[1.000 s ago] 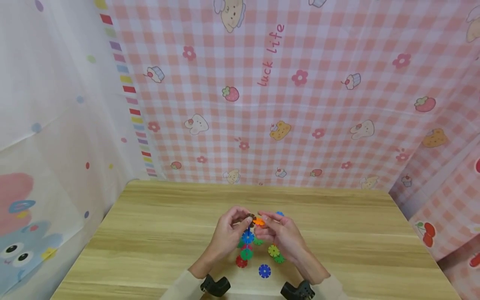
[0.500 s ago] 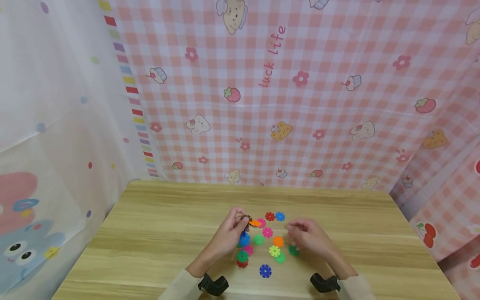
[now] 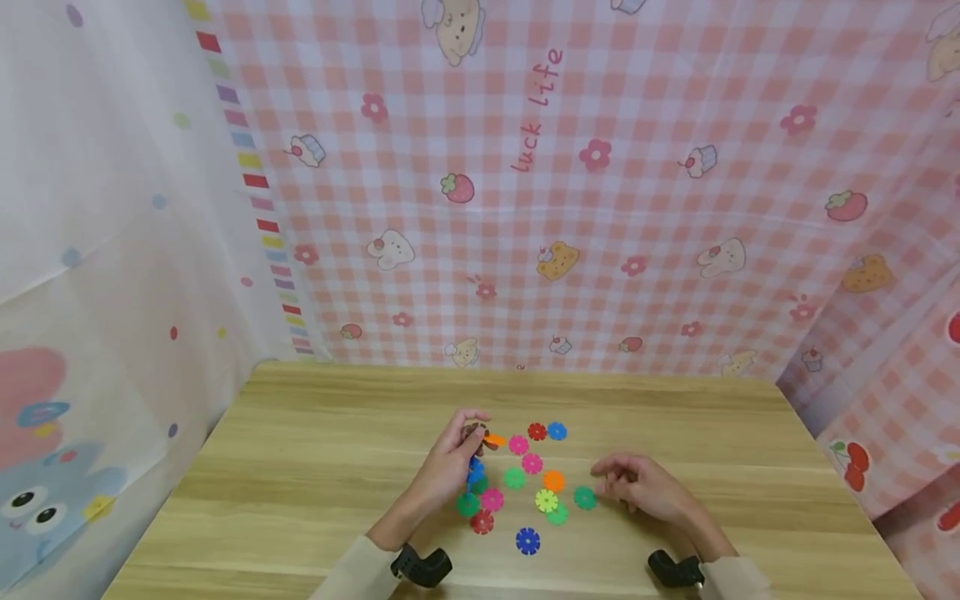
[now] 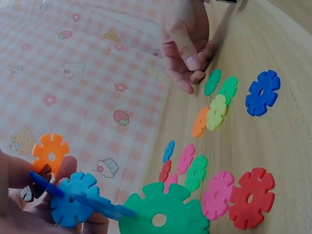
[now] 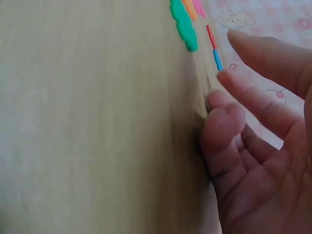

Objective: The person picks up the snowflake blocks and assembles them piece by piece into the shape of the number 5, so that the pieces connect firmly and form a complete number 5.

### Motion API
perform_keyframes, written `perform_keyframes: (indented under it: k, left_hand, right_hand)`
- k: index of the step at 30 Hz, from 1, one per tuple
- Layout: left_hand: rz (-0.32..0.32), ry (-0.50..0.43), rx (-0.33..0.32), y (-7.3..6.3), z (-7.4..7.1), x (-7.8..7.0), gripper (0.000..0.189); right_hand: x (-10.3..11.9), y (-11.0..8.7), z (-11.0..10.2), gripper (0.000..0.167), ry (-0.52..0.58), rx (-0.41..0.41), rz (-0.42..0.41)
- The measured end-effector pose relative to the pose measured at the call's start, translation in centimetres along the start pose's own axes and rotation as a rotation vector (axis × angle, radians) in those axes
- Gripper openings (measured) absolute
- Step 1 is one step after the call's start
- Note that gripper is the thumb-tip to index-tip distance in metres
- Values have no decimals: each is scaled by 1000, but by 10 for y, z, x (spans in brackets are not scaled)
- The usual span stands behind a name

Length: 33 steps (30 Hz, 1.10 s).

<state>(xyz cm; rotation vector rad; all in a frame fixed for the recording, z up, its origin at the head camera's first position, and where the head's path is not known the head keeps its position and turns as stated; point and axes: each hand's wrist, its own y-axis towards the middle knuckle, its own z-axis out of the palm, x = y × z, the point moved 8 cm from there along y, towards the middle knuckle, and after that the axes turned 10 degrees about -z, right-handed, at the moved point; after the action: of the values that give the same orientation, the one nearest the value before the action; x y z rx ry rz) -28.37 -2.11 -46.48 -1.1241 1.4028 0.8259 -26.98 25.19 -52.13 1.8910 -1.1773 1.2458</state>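
**Left grip pinches the linked chain; right grip is bare beside a loose green disc**

From where I stand, the work looks like pushing slotted discs into one another. The left grip has the brown disc caught between thumb and fingers, with an orange disc sticking out at its side. Below it hang blue pieces, down to the chain's end disc, a green one just over the worktop; whether it touches, I can't tell.

The right grip holds nothing, its fingers loosely curled, just beside that loose disc yet apart from it. More discs lie flat between the two grips, a dark blue disc nearest the person and a yellow-green disc overlapping its neighbour.

To do this well, I'd take a flat disc by its rim, a fingertip under one edge, leaving a slot uncovered. Then I'd turn it crosswise to the disc it must meet, line slot up with slot, and push straight, not twisting. The left pinch should sit close to the joint being pressed. Held high and steady, the dangling end would be less likely to snag or work loose.
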Motion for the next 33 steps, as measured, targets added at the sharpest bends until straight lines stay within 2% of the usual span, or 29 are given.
perform_keyframes:
  k: [4,10,20,27,33]
  left_hand:
    - [-4,-10,-27,-1,-3,0,25]
    - [-31,-40,-31,0,-5,4,26]
    - [-124,-133,26,4,-3,13,26]
    - [-116,-152,74,3,2,12,30]
    - [-115,-130,76,1,3,8,30]
  right_hand:
    - [-2,0,4,34,-1,45,15]
    - [1,6,10,38,-121,67,-49]
    - [3,6,14,29,-192,5,-87]
    - [9,3,14,28,-172,-44,-113]
    - [9,3,13,27,-169,-67,-97]
